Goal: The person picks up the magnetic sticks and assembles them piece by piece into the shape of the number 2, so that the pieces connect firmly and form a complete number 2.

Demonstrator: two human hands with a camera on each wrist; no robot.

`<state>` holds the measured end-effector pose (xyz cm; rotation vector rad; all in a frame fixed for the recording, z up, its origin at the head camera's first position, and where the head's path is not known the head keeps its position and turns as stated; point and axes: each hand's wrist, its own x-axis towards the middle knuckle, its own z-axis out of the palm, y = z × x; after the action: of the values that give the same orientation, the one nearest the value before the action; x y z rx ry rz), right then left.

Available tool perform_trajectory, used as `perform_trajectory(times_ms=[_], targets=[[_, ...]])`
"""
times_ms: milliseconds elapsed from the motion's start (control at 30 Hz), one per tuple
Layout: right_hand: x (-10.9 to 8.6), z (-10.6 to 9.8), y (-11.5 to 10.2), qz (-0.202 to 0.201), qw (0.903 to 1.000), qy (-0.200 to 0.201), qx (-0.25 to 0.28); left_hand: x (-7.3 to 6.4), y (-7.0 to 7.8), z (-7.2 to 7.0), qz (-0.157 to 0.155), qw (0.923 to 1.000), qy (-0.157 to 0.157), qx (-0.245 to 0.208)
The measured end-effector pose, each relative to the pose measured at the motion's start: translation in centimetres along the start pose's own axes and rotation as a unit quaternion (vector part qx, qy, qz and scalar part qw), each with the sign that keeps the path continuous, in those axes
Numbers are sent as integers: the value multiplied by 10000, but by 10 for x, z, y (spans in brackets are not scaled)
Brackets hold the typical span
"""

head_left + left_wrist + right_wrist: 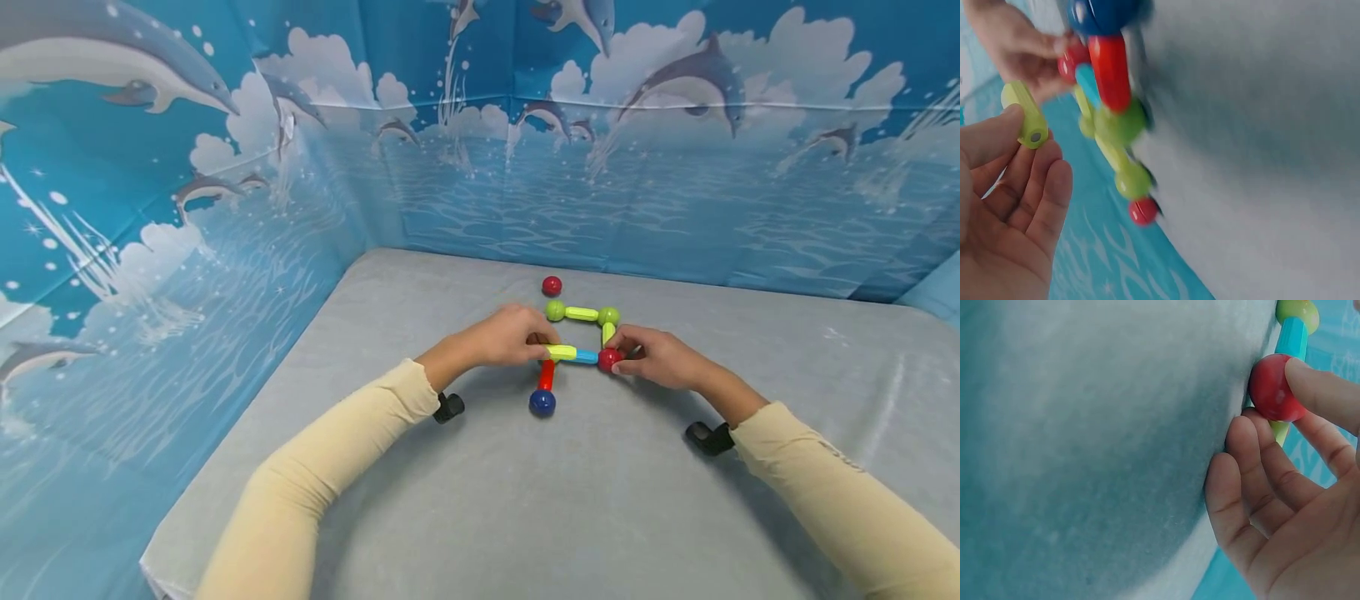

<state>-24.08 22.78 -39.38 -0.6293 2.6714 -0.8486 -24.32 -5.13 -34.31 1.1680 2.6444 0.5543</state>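
With thumb and fingers my left hand (510, 335) pinches a short yellow-green magnetic rod (1025, 115), its grey round end showing in the left wrist view. My right hand (660, 358) grips a red ball (1269, 387) between thumb and fingers. A light blue rod (587, 357) joins that ball to a green ball (1121, 122), which the left hand and held rod mostly cover in the head view. From the green ball a red rod (547, 375) leads to a dark blue ball (542, 403). Yellow-green rods (581, 313) and two green balls (609, 316) form the far side.
Beyond the joined pieces a second red ball (552, 286) lies near the back; contact with the nearest green ball is unclear. A grey cloth-covered table (480, 508) is backed by a blue dolphin-print curtain (480, 183). Black wrist cameras (708, 437) hang below both forearms.
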Motion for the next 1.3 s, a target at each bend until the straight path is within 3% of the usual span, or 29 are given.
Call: perform_trajectory(times_ms=[167,467,1300], targets=[[0,1,0,-45,10000,52,11,1,15,17,250,9995,-77,-198],[0,2,2,-7,9999,102,-41,2,24,46,431,9986,-261,128],[0,2,1,-66,9999,105,33,-4,18,56,400,9973,-441,439]])
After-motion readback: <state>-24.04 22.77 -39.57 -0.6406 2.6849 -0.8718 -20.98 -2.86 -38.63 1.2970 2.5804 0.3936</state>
